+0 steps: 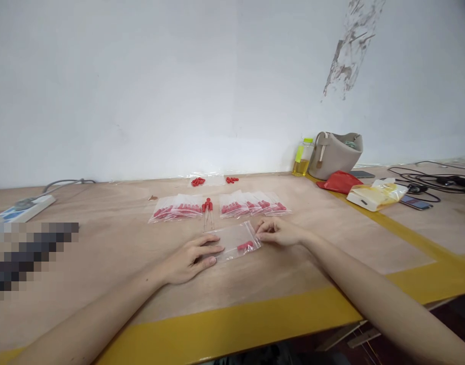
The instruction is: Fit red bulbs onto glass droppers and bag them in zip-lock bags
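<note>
A clear zip bag (231,236) lies flat on the wooden table (141,309) between my hands, with a few small red pieces (245,246) inside near its right end. My left hand (190,259) rests on the bag's left end, fingers stretched out and apart. At the zip edge on the right, my right hand (277,231) pinches the bag between thumb and fingers. Just behind the bag lie a few red-topped pieces with thin metal legs (207,207). Farther back are two fanned rows of filled zip bags, a left row (177,208) and a right row (255,204).
Loose red pieces (198,181) lie near the wall on clear plastic. To the right stand a yellow-capped bottle (302,158), a grey bag (336,157), a red packet (338,182), a tissue pack (377,195), a phone (417,202) and black cables (441,180). A power strip (29,209) sits left.
</note>
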{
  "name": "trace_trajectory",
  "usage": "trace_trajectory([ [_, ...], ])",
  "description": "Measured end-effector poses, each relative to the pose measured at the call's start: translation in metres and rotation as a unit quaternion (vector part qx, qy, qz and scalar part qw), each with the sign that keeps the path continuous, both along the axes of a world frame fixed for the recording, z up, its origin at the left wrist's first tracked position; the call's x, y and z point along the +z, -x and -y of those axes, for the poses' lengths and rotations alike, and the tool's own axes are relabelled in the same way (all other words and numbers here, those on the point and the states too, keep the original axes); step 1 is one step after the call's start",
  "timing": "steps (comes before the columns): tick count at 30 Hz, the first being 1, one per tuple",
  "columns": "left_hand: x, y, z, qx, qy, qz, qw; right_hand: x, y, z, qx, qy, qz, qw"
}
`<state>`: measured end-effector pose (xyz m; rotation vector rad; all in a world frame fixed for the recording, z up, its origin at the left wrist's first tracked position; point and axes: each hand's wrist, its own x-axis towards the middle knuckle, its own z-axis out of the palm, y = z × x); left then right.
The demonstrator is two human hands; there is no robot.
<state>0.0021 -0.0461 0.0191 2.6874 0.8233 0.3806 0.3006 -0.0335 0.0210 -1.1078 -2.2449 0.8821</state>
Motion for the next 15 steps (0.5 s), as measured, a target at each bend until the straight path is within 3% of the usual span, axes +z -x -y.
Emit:
trace_trajectory([
  [4,0.002,0.001,0.001,0.009,0.005,-0.019,1.0,0.018,0.01,-0.021,-0.15,-0.042,-0.001,0.988],
  [7,0.0,0.0,0.001,0.005,-0.013,-0.016,1.0,0.025,0.044,-0.045,-0.229,-0.073,0.003,0.971],
  [11,-0.004,-0.002,0.0,0.004,-0.023,-0.012,1.0,0.021,0.104,-0.079,-0.257,0.005,0.025,0.966],
  [15,-0.004,-0.002,0.001,0.013,-0.016,-0.01,1.0,0.013,0.147,-0.106,-0.256,0.01,0.02,0.966],
])
